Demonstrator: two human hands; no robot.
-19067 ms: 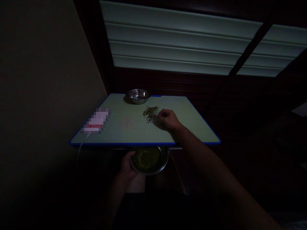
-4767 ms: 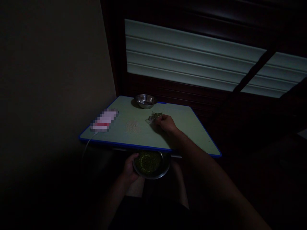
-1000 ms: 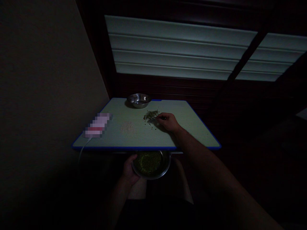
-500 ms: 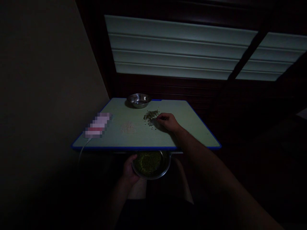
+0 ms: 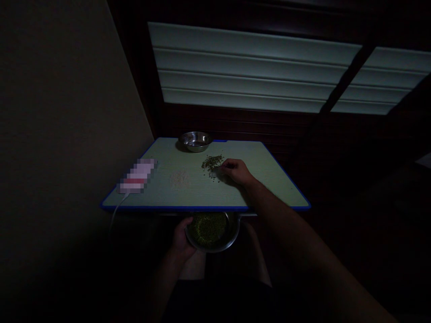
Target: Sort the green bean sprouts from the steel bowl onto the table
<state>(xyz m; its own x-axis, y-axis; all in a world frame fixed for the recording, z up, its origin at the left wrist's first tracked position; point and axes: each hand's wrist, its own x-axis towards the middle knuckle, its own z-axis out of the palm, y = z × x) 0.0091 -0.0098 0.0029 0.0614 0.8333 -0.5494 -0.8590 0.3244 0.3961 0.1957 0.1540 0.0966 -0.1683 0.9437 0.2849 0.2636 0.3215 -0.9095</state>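
Note:
My left hand (image 5: 182, 235) grips the left rim of a metal bowl (image 5: 232, 240) below the table's front edge. Small green beans (image 5: 208, 226), like mung beans, lie inside it. Over the tabletop, my right hand (image 5: 235, 170) is closed on a small spoon (image 5: 214, 173), whose head is blurred in the dim light. The spoon is at the near side of a loose scatter of beans (image 5: 212, 161). To the left of these lies a flat patch of pale grains (image 5: 180, 179), perhaps rice.
A second metal bowl (image 5: 195, 142) stands at the back of the blue-edged table (image 5: 269, 188). On the left lies a pixelated phone-like object (image 5: 137, 176) with a white cable (image 5: 116, 208) hanging over the front edge. A wall (image 5: 111, 112) rises close to the left.
Over the last second, the spoon's head shifts slightly at the near edge of the beans. A few beans have spread nearer compared with the earliest frame. My left hand keeps the bowl in place.

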